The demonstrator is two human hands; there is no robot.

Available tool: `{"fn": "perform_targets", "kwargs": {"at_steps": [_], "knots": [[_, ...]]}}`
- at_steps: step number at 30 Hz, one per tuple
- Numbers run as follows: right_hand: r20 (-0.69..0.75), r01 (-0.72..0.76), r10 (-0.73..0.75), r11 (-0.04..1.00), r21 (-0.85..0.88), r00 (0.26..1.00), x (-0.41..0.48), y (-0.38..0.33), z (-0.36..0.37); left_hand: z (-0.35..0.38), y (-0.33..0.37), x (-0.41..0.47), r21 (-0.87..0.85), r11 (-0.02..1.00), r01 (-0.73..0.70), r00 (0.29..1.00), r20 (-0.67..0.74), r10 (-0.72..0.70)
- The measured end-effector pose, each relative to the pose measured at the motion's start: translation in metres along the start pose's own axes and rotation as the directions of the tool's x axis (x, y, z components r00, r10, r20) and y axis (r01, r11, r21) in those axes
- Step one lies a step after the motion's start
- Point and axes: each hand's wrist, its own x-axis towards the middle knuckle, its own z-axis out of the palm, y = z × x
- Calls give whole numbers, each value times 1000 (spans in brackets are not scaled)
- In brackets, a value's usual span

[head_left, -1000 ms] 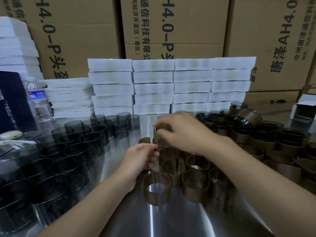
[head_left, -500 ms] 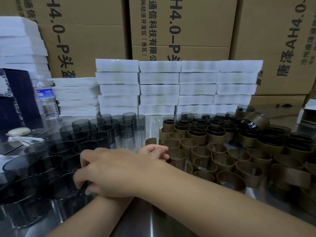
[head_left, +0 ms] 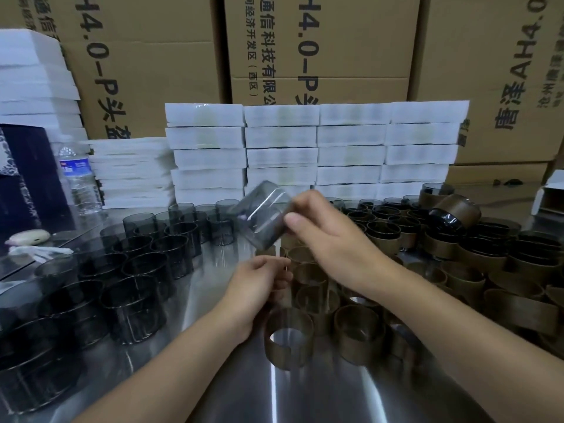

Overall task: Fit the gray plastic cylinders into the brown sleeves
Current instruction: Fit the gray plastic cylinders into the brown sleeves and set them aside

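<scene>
My right hand point(head_left: 328, 239) grips a gray see-through plastic cylinder point(head_left: 262, 215), tilted in the air above the middle of the table. My left hand point(head_left: 259, 288) rests lower, fingers curled at the left edge of a cluster of empty brown sleeves point(head_left: 311, 288); whether it holds one I cannot tell. Several loose gray cylinders point(head_left: 134, 270) stand upright on the left. Several sleeves with dark cylinders inside point(head_left: 451, 239) are piled at the right.
The steel table point(head_left: 213, 377) is shiny. A water bottle point(head_left: 77, 178) stands at far left. Stacks of white foam trays point(head_left: 317, 148) line the back, cardboard boxes point(head_left: 320, 47) behind them. A small white box point(head_left: 552, 196) sits at far right.
My right hand came back from the gray cylinders on the left, lifting one up to the center. My left hand stayed by the brown sleeves.
</scene>
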Motion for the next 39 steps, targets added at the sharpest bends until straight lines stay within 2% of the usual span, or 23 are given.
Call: {"fn": "perform_targets", "kwargs": {"at_steps": [1, 3, 6, 8, 10, 14, 22, 25, 27, 29, 30, 32, 33, 34, 35, 37, 39], "knots": [[-47, -74, 82, 984, 163, 996, -2, 7, -4, -1, 0, 1, 1, 1000, 3, 1000, -3, -3], [-84, -189, 245, 888, 418, 966, -4, 17, -9, -2, 1, 2, -10, 1000, 7, 1000, -14, -8], [-44, -329, 454, 706, 628, 890, -5, 20, -9, -1, 3, 3, -25, 1000, 14, 999, -28, -15], [17, -405, 527, 634, 659, 850, -5, 19, -6, -1, 2, 3, -44, 999, -26, 999, -26, 25], [81, -447, 534, 605, 659, 842, -6, 17, -3, 0, 3, 2, -76, 995, -68, 997, -42, 65], [78, -440, 514, 635, 635, 854, -8, 14, 5, 1, 5, 2, -175, 973, -148, 989, -17, 147], [160, -464, 517, 535, 706, 841, -13, 7, 15, 3, 6, 0, -410, 910, -66, 980, 146, 137], [164, -454, 497, 546, 704, 852, -13, 11, 18, -2, 6, -1, -459, 884, -85, 958, 207, 200], [163, -457, 494, 564, 687, 854, -13, 14, 17, -3, 6, -4, -431, 896, -106, 937, 258, 235], [161, -491, 502, 643, 589, 850, -11, 17, 13, -3, 6, -5, -410, 908, -92, 942, 260, 213], [138, -506, 504, 727, 465, 852, -11, 18, 9, -3, 6, -5, -416, 906, -74, 948, 252, 194], [20, -461, 461, 887, 15, 887, -8, 23, -6, -4, 6, -5, -431, 901, -49, 960, 228, 161], [-60, -411, 410, 877, -248, 910, -6, 29, -16, -4, 6, -4, -438, 898, -42, 967, 207, 146], [-140, -374, 351, 796, -477, 926, -4, 35, -25, -4, 7, -4, -446, 894, -38, 973, 186, 134], [-211, -373, 312, 678, -634, 926, -3, 42, -35, -5, 7, -3, -450, 892, -39, 978, 165, 126], [-306, -412, 286, 478, -776, 908, -2, 55, -51, -5, 7, -3, -455, 890, -39, 982, 145, 117], [-355, -465, 331, 363, -808, 875, -3, 66, -62, -5, 8, -3, -459, 888, -29, 985, 138, 103]]}}
